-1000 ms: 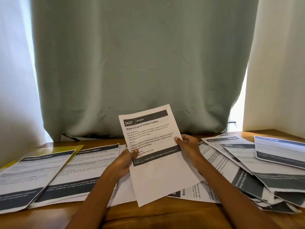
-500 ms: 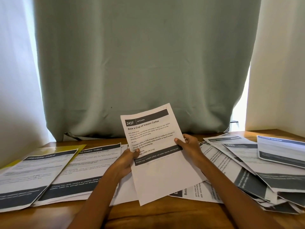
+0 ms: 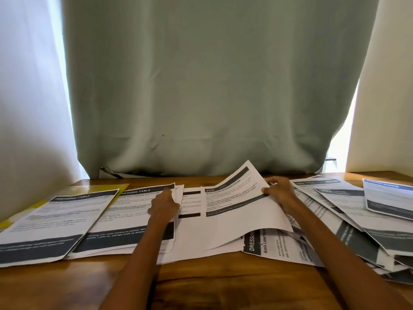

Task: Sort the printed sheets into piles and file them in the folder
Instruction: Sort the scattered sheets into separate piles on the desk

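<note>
Now you are lowering the white printed coffee sheet with dark header bars (image 3: pixel 237 209), pinched at its right edge by your right hand (image 3: pixel 280 193), onto the middle pile while your left hand (image 3: pixel 164 203) is gripping the neighbouring stack's edge, so be squaring corners before releasing.

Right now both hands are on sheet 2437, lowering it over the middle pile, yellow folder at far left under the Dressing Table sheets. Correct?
Not quite: only the right hand holds sheet 2437. The left hand is on the edge of the Dressing Table pile beside it, as the head view shows. The rest stands: the sheet is low over the middle pile, and the yellow folder lies far left.
</note>
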